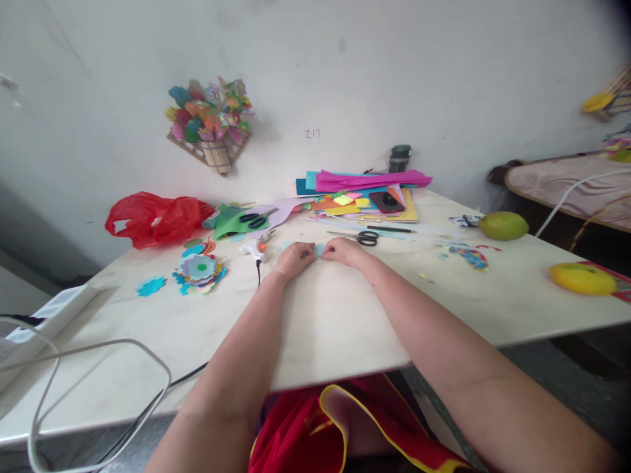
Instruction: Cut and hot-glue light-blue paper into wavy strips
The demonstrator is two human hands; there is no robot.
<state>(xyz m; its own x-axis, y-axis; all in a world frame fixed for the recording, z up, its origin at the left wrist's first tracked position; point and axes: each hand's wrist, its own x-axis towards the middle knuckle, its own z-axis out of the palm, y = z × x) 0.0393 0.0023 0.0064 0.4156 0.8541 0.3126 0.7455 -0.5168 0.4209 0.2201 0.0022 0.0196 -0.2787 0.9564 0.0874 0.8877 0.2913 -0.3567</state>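
Note:
Both hands meet at the middle of the white table (pixel 330 315), at a small light blue paper piece (pixel 319 249). My left hand (pixel 296 259) has its fingers closed on the paper's left side. On its right side, my right hand (pixel 344 251) pinches the edge between thumb and fingertips. Most of the paper is hidden by the fingers. Just left of my left hand lies a white glue gun (pixel 253 249) with an orange front end. Black-handled scissors (pixel 367 238) rest beyond my right hand, beside a black pen (pixel 392 228).
Layered paper flowers (pixel 201 268) and a red plastic bag (pixel 152 220) are on the left. Coloured sheets (pixel 374 180), a phone (pixel 386 202) and a dark bottle (pixel 399 158) stand at the back. A green mango (pixel 503 225) and a yellow mango (pixel 582 278) lie right. White cables (pixel 148 358) cross the left edge.

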